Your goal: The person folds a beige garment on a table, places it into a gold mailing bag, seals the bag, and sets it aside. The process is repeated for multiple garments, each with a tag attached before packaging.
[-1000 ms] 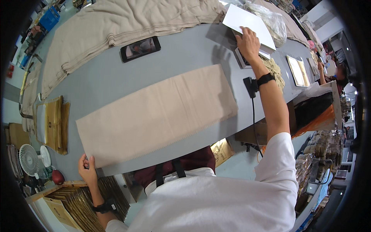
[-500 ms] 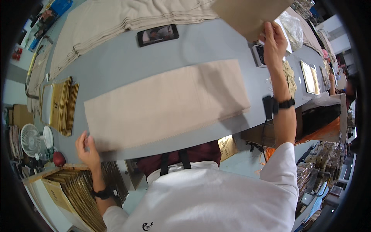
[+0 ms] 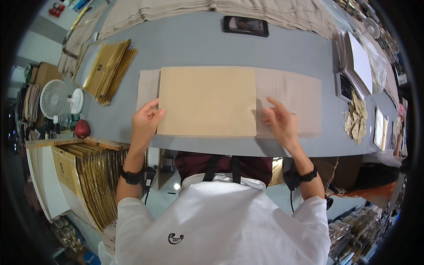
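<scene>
A flat rectangular tan card (image 3: 207,101) lies over the middle of a folded beige cloth (image 3: 289,101) on the grey table. My left hand (image 3: 147,120) is at the card's left edge, its thumb over the edge and its fingertips meeting it; part of the grip is hidden. Just past the card's right edge, above the cloth, my right hand (image 3: 280,123) is open with its fingers apart and slightly bent. It looks a little blurred and holds nothing.
A phone (image 3: 245,26) lies before layered beige cloth (image 3: 176,9) at the back. Gold packets (image 3: 108,70) lie left, near a white fan (image 3: 54,98). White cards (image 3: 357,62) and a pile of small tags (image 3: 356,117) are right. A box of gold packets (image 3: 84,176) stands below left.
The card has come down from the upper right onto the cloth. My right hand has let go of it, and my left hand has moved from the cloth's near left corner to the card's left edge.
</scene>
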A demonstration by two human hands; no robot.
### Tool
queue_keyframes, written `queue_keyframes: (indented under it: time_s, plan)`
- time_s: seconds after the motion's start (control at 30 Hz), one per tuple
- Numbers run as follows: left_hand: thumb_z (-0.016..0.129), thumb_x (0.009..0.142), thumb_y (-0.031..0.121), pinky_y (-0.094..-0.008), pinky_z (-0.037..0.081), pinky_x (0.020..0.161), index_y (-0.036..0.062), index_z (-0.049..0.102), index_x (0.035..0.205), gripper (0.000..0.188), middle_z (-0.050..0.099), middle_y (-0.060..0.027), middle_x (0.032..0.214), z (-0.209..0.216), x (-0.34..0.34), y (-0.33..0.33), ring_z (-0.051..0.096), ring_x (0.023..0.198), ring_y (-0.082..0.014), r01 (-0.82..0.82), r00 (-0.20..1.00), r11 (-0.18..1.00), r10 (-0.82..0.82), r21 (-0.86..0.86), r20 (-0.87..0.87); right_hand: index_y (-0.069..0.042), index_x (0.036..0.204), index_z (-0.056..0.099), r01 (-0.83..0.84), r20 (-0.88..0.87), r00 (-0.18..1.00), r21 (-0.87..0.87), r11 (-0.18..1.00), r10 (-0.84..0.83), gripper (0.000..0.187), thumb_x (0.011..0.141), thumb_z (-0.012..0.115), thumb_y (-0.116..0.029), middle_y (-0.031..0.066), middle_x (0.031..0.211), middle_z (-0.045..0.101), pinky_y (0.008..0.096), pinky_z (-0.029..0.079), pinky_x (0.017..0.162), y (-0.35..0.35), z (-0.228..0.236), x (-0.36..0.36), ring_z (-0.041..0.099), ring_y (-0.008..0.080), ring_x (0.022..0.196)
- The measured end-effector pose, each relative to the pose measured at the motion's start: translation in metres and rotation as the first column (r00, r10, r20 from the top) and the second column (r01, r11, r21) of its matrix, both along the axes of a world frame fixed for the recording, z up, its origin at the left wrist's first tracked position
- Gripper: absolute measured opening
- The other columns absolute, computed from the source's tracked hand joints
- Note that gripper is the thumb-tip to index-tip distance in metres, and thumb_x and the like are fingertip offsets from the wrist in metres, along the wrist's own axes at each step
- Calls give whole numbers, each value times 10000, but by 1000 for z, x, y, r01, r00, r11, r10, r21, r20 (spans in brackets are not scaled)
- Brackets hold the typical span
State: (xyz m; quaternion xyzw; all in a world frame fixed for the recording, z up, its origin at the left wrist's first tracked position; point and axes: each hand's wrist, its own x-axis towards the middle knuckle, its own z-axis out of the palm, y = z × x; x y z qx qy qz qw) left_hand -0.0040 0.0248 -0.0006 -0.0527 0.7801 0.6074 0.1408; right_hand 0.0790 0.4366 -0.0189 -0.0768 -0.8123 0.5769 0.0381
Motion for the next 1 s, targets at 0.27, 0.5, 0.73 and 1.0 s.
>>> queue_keyframes:
  time_s: [0.27,0.5,0.73,1.0]
  plan:
    - [707,981,70,-215,528,714,-79,614,1391,446,742,-38,921,-30,-10,-48,673,811,-64,-72,993,991,61,-114,-102,1,1298,639,438,-202,866,748,498,-458,518,949,789,-352,119,1076,681,380,534,844,116,-4,54,657,251,974]
    - [704,981,72,-216,526,715,-67,631,1384,432,736,-45,936,-23,-10,-46,663,808,-73,-64,990,993,51,-101,-134,41,1269,638,328,86,880,602,728,-467,557,989,735,-431,146,1145,707,359,519,907,132,2,46,671,264,1028]
    - [691,1031,193,-245,524,712,-56,680,1316,378,695,-82,1048,-7,-13,-37,614,803,-111,-170,888,946,26,-276,-460,-7,1193,658,126,-279,946,-145,981,-162,222,1030,710,-148,37,1062,727,244,543,816,18,80,-51,657,84,931]
    - [617,1079,365,-280,532,841,-67,635,1342,506,731,-90,1094,0,-36,-37,658,945,-136,-134,985,795,44,592,164,-46,1445,549,-644,-269,761,-203,737,590,513,1002,734,-225,150,1351,672,355,589,950,-173,90,-65,717,246,1140]
